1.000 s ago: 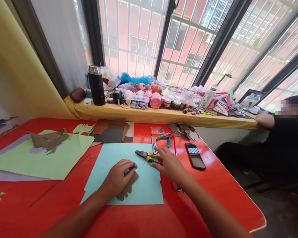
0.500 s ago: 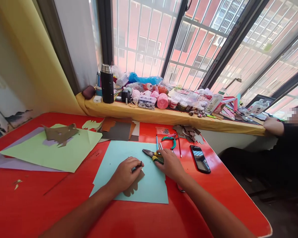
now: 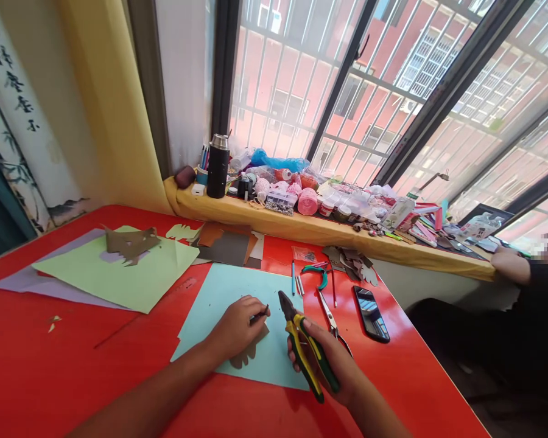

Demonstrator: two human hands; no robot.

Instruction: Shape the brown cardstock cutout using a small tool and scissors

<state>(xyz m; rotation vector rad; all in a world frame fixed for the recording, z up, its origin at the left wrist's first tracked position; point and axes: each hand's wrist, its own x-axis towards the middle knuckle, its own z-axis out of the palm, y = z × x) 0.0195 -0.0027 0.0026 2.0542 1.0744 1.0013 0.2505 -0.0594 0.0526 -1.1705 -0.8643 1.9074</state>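
Yellow-and-dark-green-handled metal pliers (image 3: 296, 320), right of lower centre, slant from lower right toward upper left, the right hand (image 3: 340, 365) wrapping its fingers around them. Just left of their nose, not touching, the left hand (image 3: 237, 326) pinches a small dark strip (image 3: 257, 317) over a brown scalloped-edged piece (image 3: 251, 354) on a pale-blue paper sheet (image 3: 231, 287).

A single view is looking out from the wearer's head, facing forward and down across the desk (image 3: 50, 377). It is sitting close above the hands (image 3: 242, 325), which are showing around 6 o'clock, forearms (image 3: 164, 389) lying nearer still. Farther off, the barred window (image 3: 283, 79) is filling 12 to 2 o'clock.
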